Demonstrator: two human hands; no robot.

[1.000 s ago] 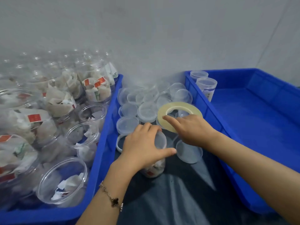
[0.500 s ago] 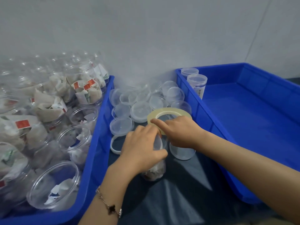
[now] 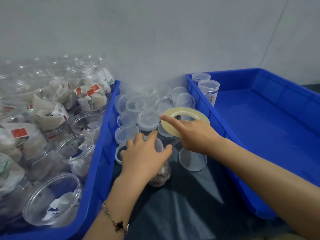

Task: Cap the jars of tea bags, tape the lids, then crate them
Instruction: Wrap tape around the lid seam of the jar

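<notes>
1. A left blue crate (image 3: 102, 144) holds many uncapped clear jars (image 3: 74, 151) of tea bags, some upright, some tipped so their mouths face the camera; red tags show on several bags, their print too small to read.
2. Between the two crates, on dark sheeting (image 3: 181, 205), lies a loose heap of clear lids (image 3: 148, 118), crowding the space just behind both hands; one lid (image 3: 192, 159) lies alone just below the right wrist.
3. The right blue crate (image 3: 277, 135) has two capped jars (image 3: 208, 89) standing upright in its far left corner; the nearer one carries a strip of dark characters, not legible.
4. The jar being worked on (image 3: 160, 174) stands on the sheeting between the crates, its long axis roughly vertical and leaning slightly toward the camera, lid end up; tea bags with a red patch show through its lower wall.
5. The left hand (image 3: 145, 158) covers the jar's top, fingers and thumb curled around the lid and clamped on it; a bracelet (image 3: 115, 220) with a dark charm sits on that wrist.
6. The right hand (image 3: 194, 134) grips a roll of yellowish tape (image 3: 186, 118), held nearly flat with its hole facing up, the index finger stretched across the ring; a clear strip seems to run from the roll toward the jar's lid.
</notes>
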